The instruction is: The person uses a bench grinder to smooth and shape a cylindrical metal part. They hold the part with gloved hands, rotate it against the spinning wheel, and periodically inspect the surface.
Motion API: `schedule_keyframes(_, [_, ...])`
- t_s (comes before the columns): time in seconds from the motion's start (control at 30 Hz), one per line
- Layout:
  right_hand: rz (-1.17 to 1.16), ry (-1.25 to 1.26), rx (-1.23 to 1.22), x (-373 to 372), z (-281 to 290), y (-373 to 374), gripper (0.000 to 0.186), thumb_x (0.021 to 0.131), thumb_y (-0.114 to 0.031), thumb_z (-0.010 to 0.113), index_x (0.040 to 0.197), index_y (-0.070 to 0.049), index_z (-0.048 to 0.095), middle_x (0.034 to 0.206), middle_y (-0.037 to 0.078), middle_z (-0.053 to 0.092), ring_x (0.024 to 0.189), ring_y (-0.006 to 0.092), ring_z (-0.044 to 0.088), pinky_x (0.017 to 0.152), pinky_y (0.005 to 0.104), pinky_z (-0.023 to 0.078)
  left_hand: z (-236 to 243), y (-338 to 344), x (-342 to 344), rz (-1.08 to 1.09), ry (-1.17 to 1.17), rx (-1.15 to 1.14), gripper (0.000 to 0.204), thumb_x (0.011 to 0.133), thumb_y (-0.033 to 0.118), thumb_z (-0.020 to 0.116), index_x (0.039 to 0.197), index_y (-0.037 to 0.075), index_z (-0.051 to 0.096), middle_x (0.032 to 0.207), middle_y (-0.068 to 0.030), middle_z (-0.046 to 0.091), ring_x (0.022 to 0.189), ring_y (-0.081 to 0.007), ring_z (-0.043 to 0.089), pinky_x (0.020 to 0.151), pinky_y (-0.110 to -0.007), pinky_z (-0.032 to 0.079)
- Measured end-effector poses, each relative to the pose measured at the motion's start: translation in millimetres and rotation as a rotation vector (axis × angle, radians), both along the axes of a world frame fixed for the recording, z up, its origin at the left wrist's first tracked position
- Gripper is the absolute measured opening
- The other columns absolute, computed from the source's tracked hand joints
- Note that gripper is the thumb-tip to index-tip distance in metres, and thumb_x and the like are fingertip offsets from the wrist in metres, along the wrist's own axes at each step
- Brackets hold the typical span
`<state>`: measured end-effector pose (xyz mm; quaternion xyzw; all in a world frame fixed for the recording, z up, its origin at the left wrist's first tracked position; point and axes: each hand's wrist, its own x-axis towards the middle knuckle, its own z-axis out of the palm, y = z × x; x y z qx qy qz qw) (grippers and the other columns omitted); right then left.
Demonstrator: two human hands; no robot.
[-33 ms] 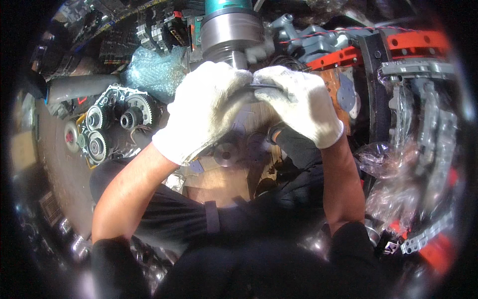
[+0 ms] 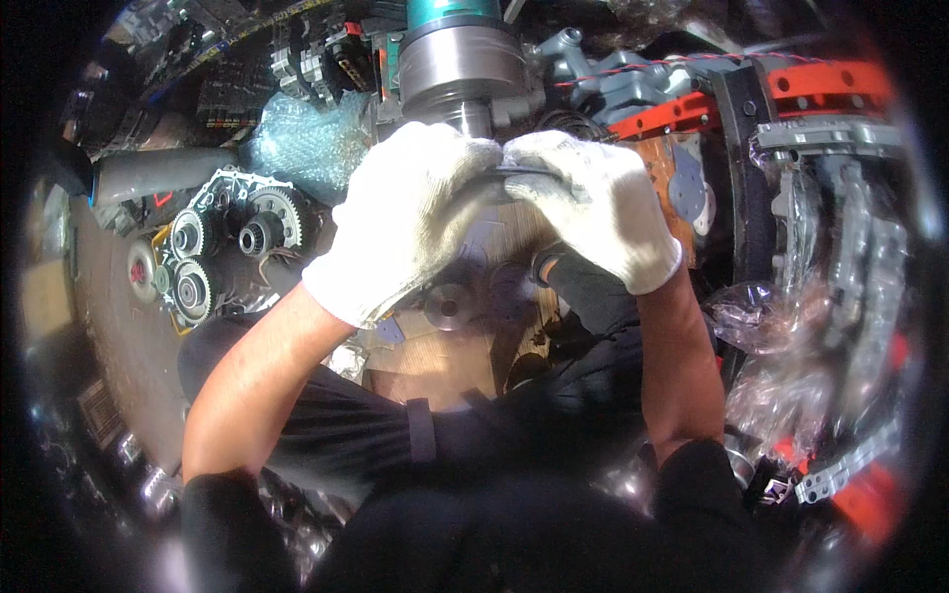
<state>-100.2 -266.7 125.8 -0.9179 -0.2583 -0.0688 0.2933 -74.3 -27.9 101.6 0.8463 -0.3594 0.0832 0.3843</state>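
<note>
My left hand (image 2: pixel 410 212) and my right hand (image 2: pixel 598 203), both in white knit gloves, meet at the upper middle. Between their closed fingers is a thin dark flat metal piece (image 2: pixel 524 176); only its edge shows, and the gloves cover the rest. Just beyond the fingers stands a round grey metal chuck (image 2: pixel 462 67) under a teal housing (image 2: pixel 453 10). The chuck's surface is streaked as if spinning. Whether the held piece touches it cannot be made out.
An open gear assembly (image 2: pixel 232 237) lies at left beside bubble wrap (image 2: pixel 308 143). Cardboard (image 2: pixel 435 371) with a round metal disc (image 2: pixel 448 306) is below my hands. At right are a dark upright bar (image 2: pixel 743 168), orange-red rails (image 2: pixel 825 87) and plastic-wrapped metal parts (image 2: pixel 845 257).
My hands and the metal piece hold the same place. Only the blurred shape at the chuck's right side looks slightly different.
</note>
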Motion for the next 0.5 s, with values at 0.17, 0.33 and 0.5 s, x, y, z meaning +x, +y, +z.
schedule_keyframes(0.17, [0.018,-0.143,0.001,5.0,-2.4,1.7,0.024,0.093,-0.013,0.080,0.116,-0.007,0.079,0.104,0.012,0.081,0.084,0.0284,0.080,0.076,0.0366,0.064,-4.5,0.5,1.4,0.008,0.016,0.008,0.034,0.090,0.015,0.083,0.122,0.009,0.076,0.105,-0.0150,0.074,0.101,-0.0351,0.073,0.090,-0.044,0.059])
schedule_keyframes(0.33, [0.031,-0.187,-0.005,5.0,-4.0,-2.4,0.023,0.092,-0.014,0.081,0.114,-0.006,0.079,0.104,0.012,0.081,0.084,0.0288,0.080,0.075,0.0366,0.064,-8.8,-1.1,2.2,-0.006,-0.012,-0.027,0.036,0.089,0.011,0.084,0.124,0.008,0.075,0.107,-0.0159,0.074,0.099,-0.0353,0.074,0.089,-0.044,0.060])
schedule_keyframes(0.5, [0.040,-0.191,-0.025,4.6,-4.5,-4.3,0.025,0.091,-0.014,0.081,0.115,-0.007,0.079,0.105,0.012,0.081,0.085,0.0288,0.080,0.077,0.0372,0.064,-9.7,-3.3,5.1,-0.026,-0.148,-0.050,0.031,0.090,0.013,0.082,0.120,0.008,0.074,0.101,-0.0119,0.073,0.090,-0.0313,0.071,0.077,-0.043,0.058])
